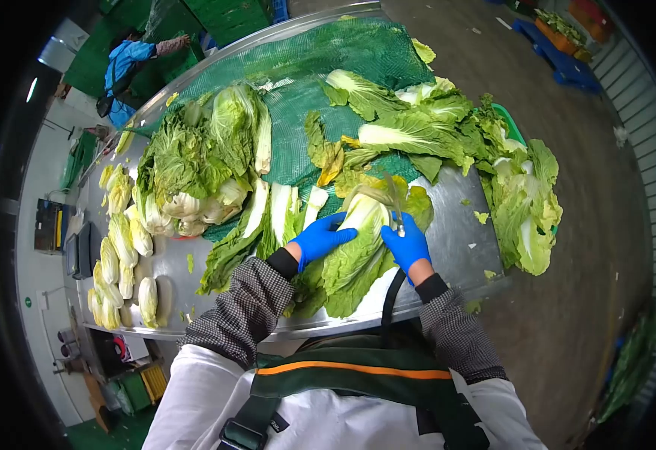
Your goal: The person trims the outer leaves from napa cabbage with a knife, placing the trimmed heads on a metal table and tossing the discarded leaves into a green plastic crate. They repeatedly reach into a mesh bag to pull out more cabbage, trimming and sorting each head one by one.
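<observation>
A leafy napa cabbage (352, 259) lies at the near edge of the metal table, in front of my body. My left hand (323, 238), in a blue glove, grips its left side with the fingers over the pale leaves. On the other side my right hand (409, 246), also gloved in blue, is closed around a knife (397, 204). The blade points away from me, overlapping the cabbage's yellowed base. Loose outer leaves (281, 214) lie just left of my left hand.
Green netting (298, 112) covers the table's far part. A heap of cabbages (200, 161) stands left, with small trimmed heads (122, 240) beyond. Discarded leaves (410, 135) spread toward a green basket (509, 124) at the right edge. A person in blue (127, 64) works at back left.
</observation>
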A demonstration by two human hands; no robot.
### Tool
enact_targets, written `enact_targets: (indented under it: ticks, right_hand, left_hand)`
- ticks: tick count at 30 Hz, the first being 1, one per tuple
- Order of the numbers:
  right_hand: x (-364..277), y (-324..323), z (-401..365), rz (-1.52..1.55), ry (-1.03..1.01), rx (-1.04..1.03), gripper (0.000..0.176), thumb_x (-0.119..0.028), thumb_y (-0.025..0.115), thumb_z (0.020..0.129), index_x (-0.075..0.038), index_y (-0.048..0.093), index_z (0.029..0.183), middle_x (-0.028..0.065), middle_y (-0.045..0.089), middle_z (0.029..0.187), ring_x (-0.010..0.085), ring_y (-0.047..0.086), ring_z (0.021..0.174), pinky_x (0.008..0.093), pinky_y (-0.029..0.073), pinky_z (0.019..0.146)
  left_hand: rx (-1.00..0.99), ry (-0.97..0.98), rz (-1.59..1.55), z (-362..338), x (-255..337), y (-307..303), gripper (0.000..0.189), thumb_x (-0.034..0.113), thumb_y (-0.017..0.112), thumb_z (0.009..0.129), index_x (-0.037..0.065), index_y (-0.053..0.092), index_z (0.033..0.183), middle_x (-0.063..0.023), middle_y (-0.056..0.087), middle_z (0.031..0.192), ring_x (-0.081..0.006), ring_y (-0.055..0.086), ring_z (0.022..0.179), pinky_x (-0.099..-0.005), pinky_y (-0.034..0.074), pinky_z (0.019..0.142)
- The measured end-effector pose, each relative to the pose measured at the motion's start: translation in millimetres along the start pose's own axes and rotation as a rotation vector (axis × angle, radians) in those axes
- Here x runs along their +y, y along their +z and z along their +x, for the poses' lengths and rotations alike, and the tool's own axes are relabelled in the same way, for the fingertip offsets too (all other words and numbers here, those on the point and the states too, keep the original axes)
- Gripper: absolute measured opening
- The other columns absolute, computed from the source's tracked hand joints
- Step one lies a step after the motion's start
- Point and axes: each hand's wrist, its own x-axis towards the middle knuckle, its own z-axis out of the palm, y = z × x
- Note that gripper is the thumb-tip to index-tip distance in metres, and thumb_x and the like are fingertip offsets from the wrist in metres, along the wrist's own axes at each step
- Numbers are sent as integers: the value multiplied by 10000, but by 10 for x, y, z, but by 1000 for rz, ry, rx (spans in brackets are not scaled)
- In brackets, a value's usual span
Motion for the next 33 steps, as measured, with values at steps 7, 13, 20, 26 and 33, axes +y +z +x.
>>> enact_targets:
  ticks: [7, 13, 20, 26, 33]
  right_hand:
    - [69, -191, 130, -322, -43, -3, 475, -193, 567, 764, -134, 499, 1230, 212, 637, 914, 394, 613, 850, 445, 481, 733]
    - [35, -45, -29, -295, -107, 20, 497, -213, 535, 815, -160, 456, 1302, 206, 643, 959, 392, 617, 861, 453, 487, 766]
    - [-182, -404, -128, -480, -296, 128, 638, -432, 616, 816, -90, 444, 1326, 216, 642, 999, 380, 619, 909, 427, 496, 781]
    - [-1184, -341, -564, -125, -454, -70, 623, -370, 749, 763, -56, 526, 1253, 164, 645, 927, 255, 638, 873, 325, 489, 790]
    - [-1171, -160, -556, -250, -482, -41, 416, -275, 623, 792, -112, 570, 1170, 172, 652, 859, 348, 645, 790, 415, 513, 694]
  left_hand:
    - [192, -37, -73, 125, -417, -264, 642, 317, 629, 883, -56, 395, 1350, -151, 535, 1277, -197, 524, 1135, -306, 405, 973]
    - [393, -33, 339, -11, 2, 156, 831, 567, 622, 787, 61, 373, 1397, -249, 552, 1231, -346, 556, 1123, -356, 425, 950]
    - [-11, -12, -882, -362, -129, -182, 524, 313, 541, 936, 10, 423, 1347, -83, 551, 1266, -169, 559, 1120, -294, 451, 940]
    - [31, 217, -833, -834, 270, -5, 559, 282, 557, 918, 18, 373, 1375, -114, 521, 1298, -189, 552, 1138, -343, 445, 973]
    - [223, 203, -610, -1021, 331, -20, 639, 164, 717, 802, -7, 412, 1337, -99, 591, 1177, -160, 591, 1027, -309, 474, 903]
